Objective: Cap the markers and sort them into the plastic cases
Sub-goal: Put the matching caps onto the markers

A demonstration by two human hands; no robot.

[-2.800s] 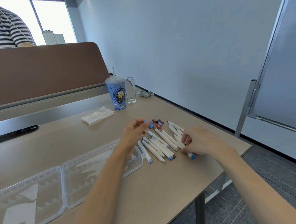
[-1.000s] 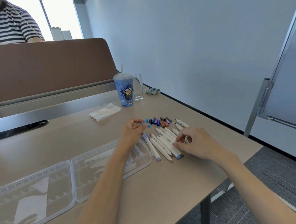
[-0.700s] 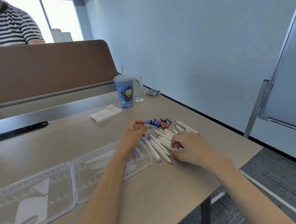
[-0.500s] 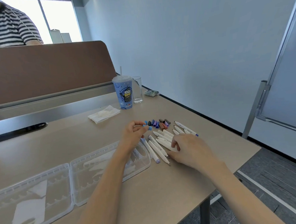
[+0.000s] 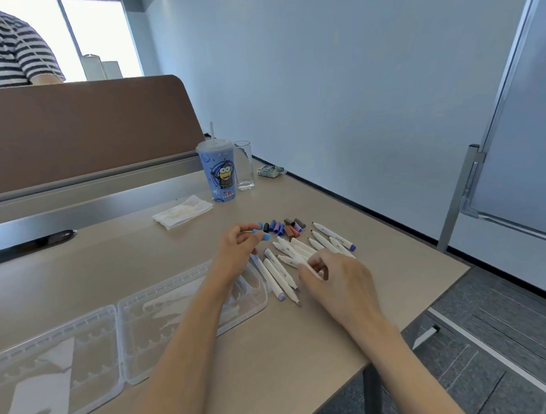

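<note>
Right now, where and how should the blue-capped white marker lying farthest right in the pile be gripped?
Pinch the blue-capped marker at mid-barrel, with the fingers coming down from above and from its right. It lies flat with bare table on that side, while other markers lie close along its left, leaving little room for a finger there.
</note>
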